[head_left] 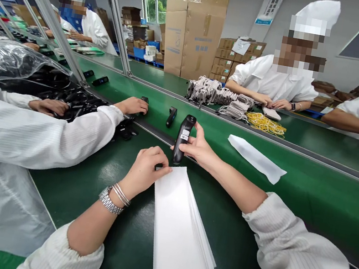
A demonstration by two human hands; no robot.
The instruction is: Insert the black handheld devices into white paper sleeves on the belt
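My right hand (203,148) grips a black handheld device (181,146) with a curved handle and a white label, holding it upright just beyond the stack of white sleeves. A stack of long, thin white sleeves (182,237) lies on the green bench, its far end towards the device. My left hand (148,166), with a silver watch and bangles at the wrist, is closed, thumb and fingers pinching the top left corner of the upper sleeve. How far the sleeve's mouth is parted cannot be seen.
On the green belt lie a filled white sleeve (256,159) and another black device (171,117). A co-worker's hand (133,105) reaches in from the left, near a pile of black straps (83,106). Across the belt, a person sits behind grey bundles (214,92) and yellow cords (266,123).
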